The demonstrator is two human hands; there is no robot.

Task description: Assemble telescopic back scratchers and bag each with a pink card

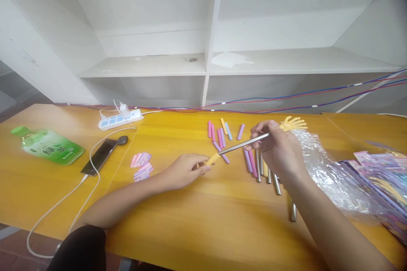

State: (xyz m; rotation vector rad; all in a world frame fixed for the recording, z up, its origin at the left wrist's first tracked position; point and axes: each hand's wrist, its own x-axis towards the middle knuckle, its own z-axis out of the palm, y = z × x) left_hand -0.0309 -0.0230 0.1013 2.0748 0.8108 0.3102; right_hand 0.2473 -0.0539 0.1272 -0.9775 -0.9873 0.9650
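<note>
Spanning the gap between both hands, a metal rod point(243, 144) runs on a slant, low at the person's left, higher at the right, held clear above the yellow worktop point(197, 216). The right hand point(280, 152) is closed around the rod's upper end, thumb on top, with a small yellow hand-shaped toy piece point(292, 124) showing just beyond the knuckles; whether it sits on the rod's tip I cannot tell. The left hand point(186, 170) pinches a yellow sleeve point(212, 159) at the rod's lower end, fingers narrow, sleeve in line with the rod's long axis; how far the rod sits inside it is hidden. So the rod's axis points straight from one hand to the other, and the left hand is nearer the sleeve end. Under and just behind the rod lie loose coloured sleeves point(222, 135), pink, purple, blue, yellow, scattered at mixed angles. Beneath the right hand more bare metal rods point(273, 180) lie roughly parallel, pointing toward the person. A clear plastic bag point(321, 169) lies right of that wrist, touching or nearly touching it. Well apart at the left: small printed cards point(142, 166), a phone point(99, 156) on a white cable, a power strip point(120, 119), a green drink pouch point(47, 146).
</note>
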